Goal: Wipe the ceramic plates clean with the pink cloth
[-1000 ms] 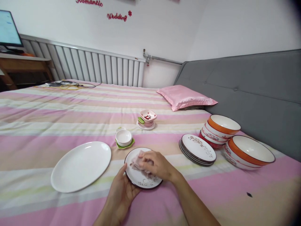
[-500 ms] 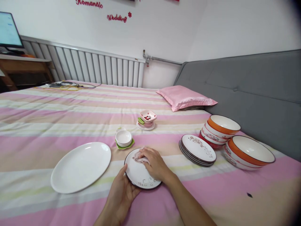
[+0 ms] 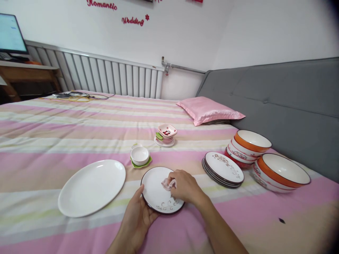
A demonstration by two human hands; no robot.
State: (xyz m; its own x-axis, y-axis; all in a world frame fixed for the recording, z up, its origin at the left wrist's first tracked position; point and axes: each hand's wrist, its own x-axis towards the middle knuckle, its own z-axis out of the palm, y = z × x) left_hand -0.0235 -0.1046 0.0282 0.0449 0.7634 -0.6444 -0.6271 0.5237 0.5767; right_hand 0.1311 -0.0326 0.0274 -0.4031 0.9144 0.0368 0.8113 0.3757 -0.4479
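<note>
A round white plate (image 3: 156,188) with a dark rim and a brown floral pattern is held low over the striped bedspread. My left hand (image 3: 139,215) grips its left edge, thumb on top and fingers underneath. Bunched in the fingers of my right hand (image 3: 185,187) is a pale pink cloth (image 3: 168,184), which lies against the plate's right side. To the left rests a white oval platter (image 3: 92,188). A small white bowl (image 3: 140,155) on a green leaf-shaped dish (image 3: 148,163) sits just beyond the plate.
On the right are a stack of matching plates (image 3: 225,167), stacked orange-rimmed bowls (image 3: 242,146) and another large bowl (image 3: 283,173). Small pink dishes (image 3: 167,131) are piled farther back. A pink pillow (image 3: 209,109) lies by the grey headboard (image 3: 278,88); cables (image 3: 82,96) lie far left.
My right hand with the cloth has moved rightward across the plate, from its upper middle to its right side. The left hand keeps its grip on the plate.
</note>
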